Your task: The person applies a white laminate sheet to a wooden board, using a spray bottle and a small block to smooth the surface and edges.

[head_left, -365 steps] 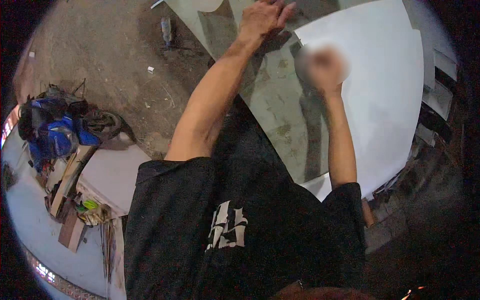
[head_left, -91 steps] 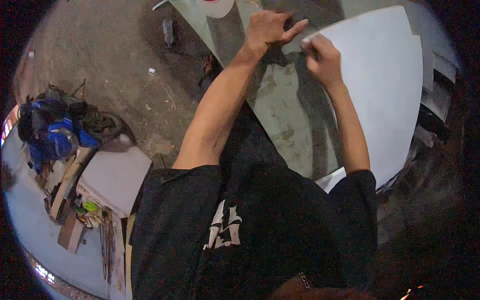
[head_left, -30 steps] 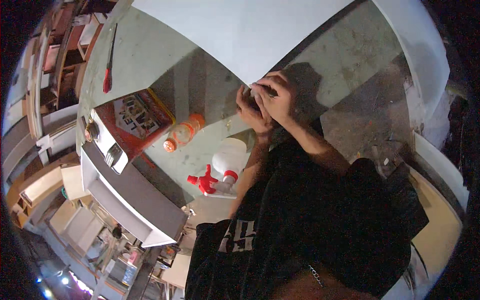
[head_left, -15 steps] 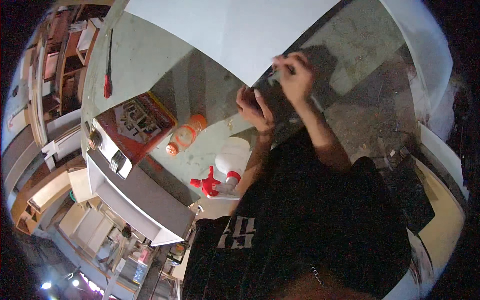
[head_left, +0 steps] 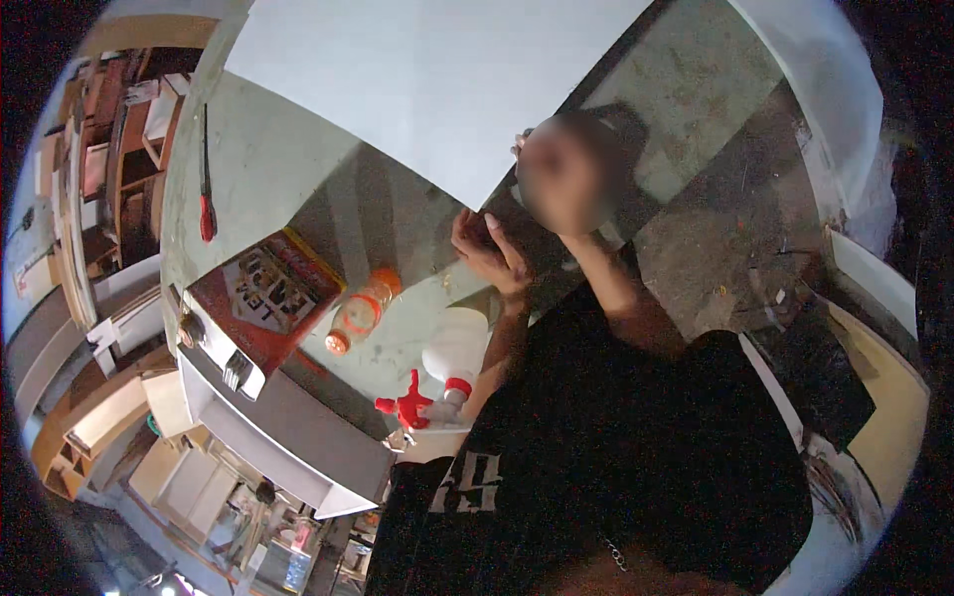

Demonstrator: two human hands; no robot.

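Note:
A large white board or sheet [head_left: 427,99] spreads across the top, one corner pointing toward me. Just below that corner is my left hand [head_left: 494,253], palm partly up, with thumb and fingers apart. Its fingertips reach the corner or lie very close to it; I cannot tell whether they touch. My right hand [head_left: 571,179] is by the board's right edge, its fingertips at that edge. A blurred patch hides most of its fingers, so whether it holds anything is unclear.
On the greenish table [head_left: 268,139] lie a red-handled screwdriver [head_left: 207,214], a red printed box [head_left: 268,283], an orange-capped bottle [head_left: 363,310] and a white spray bottle [head_left: 457,343] with red trigger. A grey-white panel piece [head_left: 288,437] stands at lower left. Wooden shelving [head_left: 129,149] lines the left.
The whole view has shifted, so the board and table things sit lower. Against the board, my right hand is slightly farther up its right edge; my left hand stays by the corner.

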